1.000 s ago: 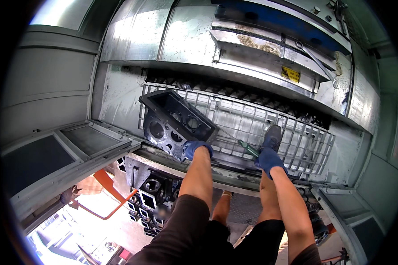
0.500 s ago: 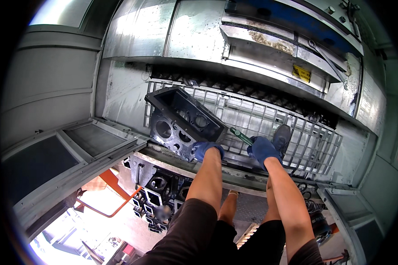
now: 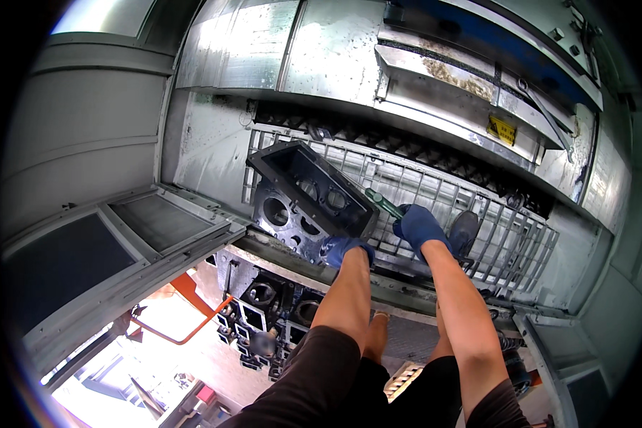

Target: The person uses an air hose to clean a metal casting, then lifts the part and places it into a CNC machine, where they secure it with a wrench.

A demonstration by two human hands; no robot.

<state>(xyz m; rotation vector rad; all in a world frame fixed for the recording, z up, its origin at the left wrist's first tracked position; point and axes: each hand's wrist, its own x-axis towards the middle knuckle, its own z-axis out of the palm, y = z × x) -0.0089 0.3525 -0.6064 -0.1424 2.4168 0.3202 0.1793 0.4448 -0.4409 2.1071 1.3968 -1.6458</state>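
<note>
A dark cast-metal housing [image 3: 298,200] rests tilted on a metal grating, its open cavity and round bores showing. My left hand [image 3: 344,251], in a blue glove, is closed on the housing's near lower corner; part of the fingers is hidden. Gripped in my blue-gloved right hand [image 3: 422,230] is a green hand tool [image 3: 383,203] whose exact kind I cannot make out. Its free end points up and left, close to the housing's right end and apart from my left hand.
The slatted grating [image 3: 510,239] runs beneath the housing, with a dark shoe [image 3: 464,232] on it. A long wrench [image 3: 547,118] leans on the metal ledge behind. More dark castings [image 3: 260,292] sit below left, near an orange bar [image 3: 185,337]. Windowed door panels [image 3: 75,267] flank the opening.
The whole view has shifted slightly, moving the scene rightward. My right hand has raised the green tool a little beside the housing. My left hand stays at the housing's near corner.
</note>
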